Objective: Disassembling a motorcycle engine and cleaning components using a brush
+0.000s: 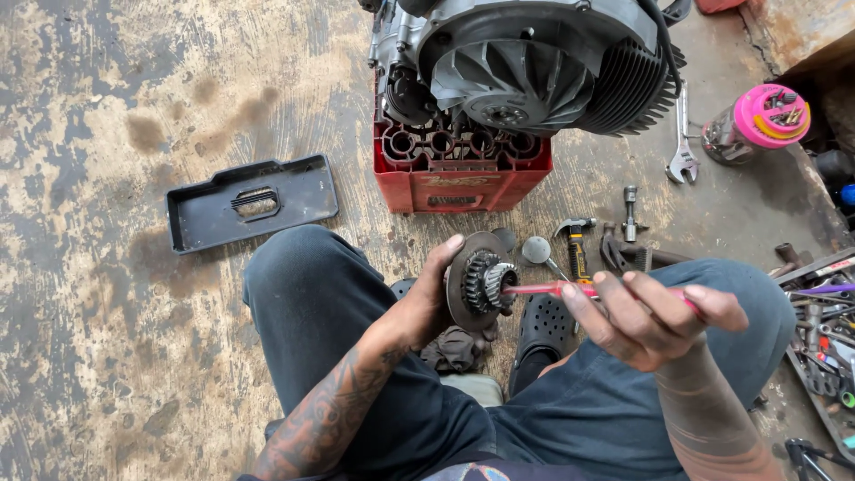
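1. Head view: a stained, worn concrete floor (107, 356) fills the scene, and the person sits on it in dark trousers, knees apart.
2. At the far middle an engine (525, 67) with a finned fan and ribbed cylinder rests on a red plastic crate (463, 178).
3. To the left of the crate lies a flat black plastic cover (249, 203) with a slotted opening.
4. On the right, a tray of mixed tools (824, 338) sits near the right knee; farther off stand a pink-lidded jar (757, 120) and an adjustable wrench (683, 160). A hammer (574, 239) lies just beyond the hands.
5. The left hand (423, 303) is curled around the rim of a round clutch assembly (476, 283), held up between the knees with its gear side facing right.
6. The right hand (641, 316) pinches a red-handled screwdriver (557, 289), fingers closed round it.
7. The screwdriver's tip appears to touch the assembly's centre, though the contact is too small to tell for certain.
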